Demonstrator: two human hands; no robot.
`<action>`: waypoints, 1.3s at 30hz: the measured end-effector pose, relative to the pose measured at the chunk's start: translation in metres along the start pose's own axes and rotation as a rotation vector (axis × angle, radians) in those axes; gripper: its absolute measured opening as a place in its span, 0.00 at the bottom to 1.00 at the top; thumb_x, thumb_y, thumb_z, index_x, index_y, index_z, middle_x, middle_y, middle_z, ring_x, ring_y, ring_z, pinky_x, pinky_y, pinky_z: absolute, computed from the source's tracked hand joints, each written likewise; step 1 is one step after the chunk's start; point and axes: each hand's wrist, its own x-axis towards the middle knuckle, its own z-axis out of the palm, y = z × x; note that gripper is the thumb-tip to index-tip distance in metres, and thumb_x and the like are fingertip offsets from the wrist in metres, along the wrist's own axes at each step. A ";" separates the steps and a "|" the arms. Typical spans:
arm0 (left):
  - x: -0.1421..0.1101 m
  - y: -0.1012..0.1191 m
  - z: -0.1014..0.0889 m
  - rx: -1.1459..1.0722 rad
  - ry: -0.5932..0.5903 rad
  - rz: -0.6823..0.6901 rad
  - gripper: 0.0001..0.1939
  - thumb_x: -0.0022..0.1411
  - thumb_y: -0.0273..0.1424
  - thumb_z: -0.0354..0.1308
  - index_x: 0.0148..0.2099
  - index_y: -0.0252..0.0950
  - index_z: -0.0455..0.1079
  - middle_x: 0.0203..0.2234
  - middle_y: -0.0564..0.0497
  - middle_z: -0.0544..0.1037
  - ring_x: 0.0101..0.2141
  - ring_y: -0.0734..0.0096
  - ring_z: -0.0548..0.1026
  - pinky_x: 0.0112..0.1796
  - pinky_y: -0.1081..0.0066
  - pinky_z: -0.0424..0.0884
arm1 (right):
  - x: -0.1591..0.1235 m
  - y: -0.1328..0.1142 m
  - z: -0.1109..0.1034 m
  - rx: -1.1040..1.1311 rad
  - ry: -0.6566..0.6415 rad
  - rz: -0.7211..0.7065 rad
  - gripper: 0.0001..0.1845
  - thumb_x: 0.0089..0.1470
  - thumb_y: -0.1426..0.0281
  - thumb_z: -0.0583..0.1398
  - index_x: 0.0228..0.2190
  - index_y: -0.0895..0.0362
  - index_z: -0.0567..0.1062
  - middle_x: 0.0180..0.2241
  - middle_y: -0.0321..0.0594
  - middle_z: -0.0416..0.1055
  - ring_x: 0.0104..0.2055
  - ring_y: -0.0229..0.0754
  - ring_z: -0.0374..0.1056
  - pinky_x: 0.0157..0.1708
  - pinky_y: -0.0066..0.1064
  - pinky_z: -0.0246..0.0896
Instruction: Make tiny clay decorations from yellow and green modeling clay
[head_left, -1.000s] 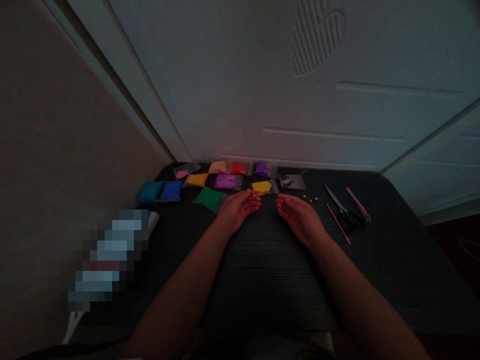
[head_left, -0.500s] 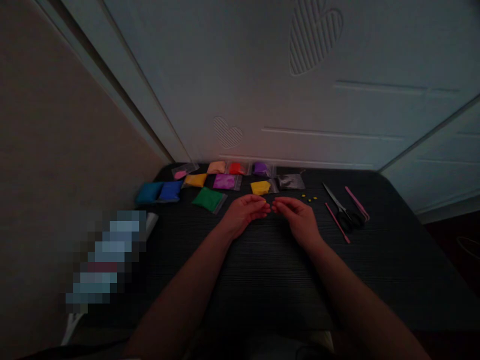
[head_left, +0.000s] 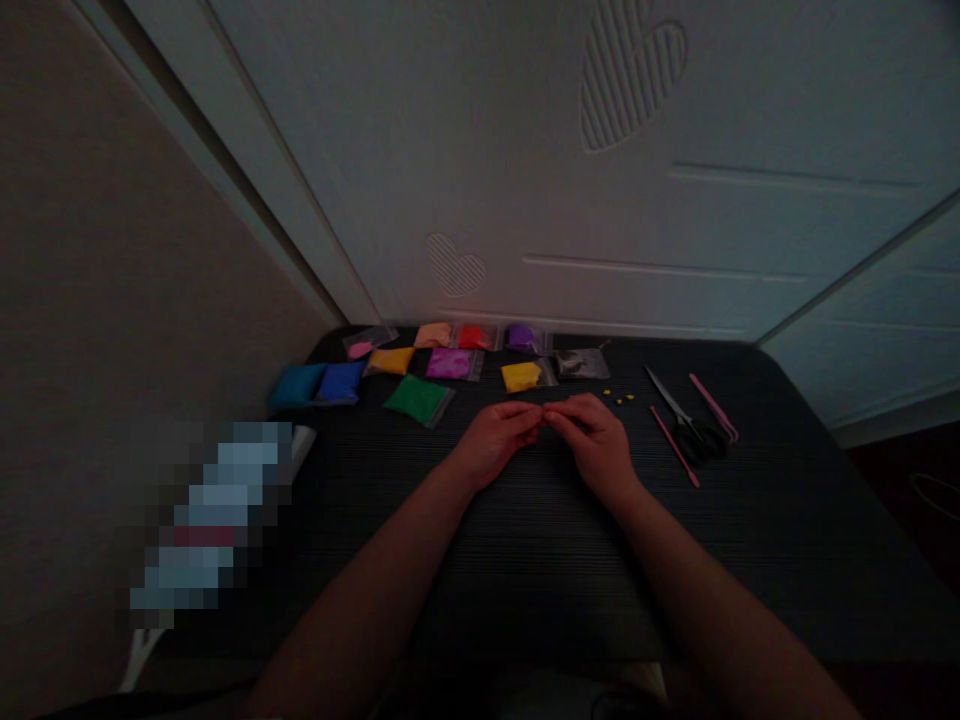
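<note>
My left hand (head_left: 495,440) and my right hand (head_left: 592,440) meet over the middle of the dark table, fingertips touching. Both are closed in a pinch, thumb against forefinger. The small bits of yellow modelling clay seen at the fingertips a moment ago are now hidden between them. Just beyond the hands lies a bag of yellow clay (head_left: 521,376). Several tiny yellow pieces (head_left: 619,401), some with dark spots, rest on the table right of my right hand.
Scissors (head_left: 684,415) lie at the right between a thin pink stick tool (head_left: 675,447) and another pink tool (head_left: 712,407). Bags of coloured clay, such as a green bag (head_left: 418,398) and a blue bag (head_left: 343,381), line the back. A blurred-out object (head_left: 217,510) stands left.
My hands were apart, with yellow bits showing at the fingertips. They have come together until the fingertips touch, and the fingers have closed into pinches. The bags and tools stay put.
</note>
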 end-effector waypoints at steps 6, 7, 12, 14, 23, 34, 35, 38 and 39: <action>-0.001 -0.001 0.002 -0.056 -0.010 -0.011 0.07 0.47 0.28 0.60 0.31 0.30 0.72 0.24 0.51 0.72 0.24 0.80 0.66 0.29 0.75 0.61 | -0.003 0.001 0.001 -0.111 -0.021 -0.085 0.11 0.50 0.68 0.55 0.37 0.49 0.73 0.30 0.37 0.67 0.34 0.38 0.63 0.36 0.33 0.59; -0.001 0.000 0.002 -0.067 -0.009 -0.009 0.06 0.47 0.27 0.60 0.31 0.30 0.72 0.24 0.51 0.72 0.24 0.81 0.65 0.29 0.75 0.61 | -0.004 0.001 0.001 -0.131 -0.024 -0.102 0.12 0.50 0.68 0.55 0.38 0.49 0.73 0.31 0.38 0.67 0.35 0.39 0.63 0.36 0.33 0.59; 0.000 -0.001 0.002 -0.119 -0.001 -0.008 0.04 0.47 0.26 0.61 0.29 0.31 0.72 0.23 0.52 0.72 0.25 0.81 0.67 0.30 0.77 0.62 | -0.005 0.002 0.002 -0.218 -0.013 -0.182 0.15 0.48 0.67 0.57 0.41 0.48 0.71 0.32 0.39 0.67 0.37 0.41 0.61 0.38 0.36 0.58; 0.000 -0.002 0.001 -0.134 0.000 -0.011 0.03 0.47 0.26 0.61 0.27 0.31 0.72 0.22 0.53 0.72 0.25 0.81 0.67 0.31 0.77 0.62 | -0.006 0.002 0.002 -0.241 -0.008 -0.207 0.14 0.48 0.67 0.57 0.40 0.48 0.71 0.31 0.38 0.67 0.36 0.41 0.61 0.39 0.36 0.58; 0.001 0.000 -0.001 -0.173 0.002 -0.026 0.06 0.51 0.29 0.58 0.30 0.30 0.71 0.25 0.51 0.72 0.26 0.80 0.68 0.30 0.77 0.63 | -0.006 -0.002 0.001 -0.258 -0.002 -0.228 0.13 0.51 0.71 0.54 0.39 0.50 0.72 0.32 0.39 0.66 0.36 0.40 0.62 0.38 0.35 0.59; 0.003 0.007 -0.006 -0.220 0.049 -0.074 0.08 0.53 0.31 0.54 0.30 0.30 0.70 0.22 0.51 0.72 0.24 0.79 0.69 0.28 0.76 0.65 | -0.006 -0.007 0.001 -0.225 -0.008 -0.191 0.11 0.51 0.73 0.51 0.36 0.53 0.70 0.32 0.40 0.65 0.35 0.39 0.62 0.35 0.33 0.59; 0.003 0.007 -0.006 -0.222 0.048 -0.077 0.08 0.53 0.31 0.54 0.31 0.30 0.70 0.22 0.51 0.72 0.24 0.79 0.69 0.28 0.76 0.65 | -0.006 -0.007 0.001 -0.224 -0.006 -0.189 0.11 0.51 0.73 0.51 0.35 0.53 0.70 0.32 0.40 0.65 0.35 0.39 0.62 0.35 0.33 0.59; 0.002 0.007 -0.005 -0.227 0.046 -0.079 0.08 0.53 0.30 0.54 0.31 0.30 0.70 0.22 0.51 0.72 0.24 0.79 0.69 0.28 0.76 0.65 | -0.006 -0.006 0.000 -0.221 -0.002 -0.185 0.09 0.51 0.72 0.52 0.35 0.54 0.70 0.31 0.40 0.65 0.35 0.39 0.62 0.35 0.33 0.59; 0.002 0.007 -0.005 -0.228 0.046 -0.079 0.08 0.53 0.30 0.54 0.31 0.30 0.70 0.22 0.51 0.72 0.24 0.79 0.69 0.28 0.76 0.65 | -0.006 -0.005 0.000 -0.220 -0.003 -0.184 0.09 0.51 0.72 0.52 0.34 0.54 0.70 0.31 0.39 0.65 0.35 0.39 0.62 0.35 0.33 0.59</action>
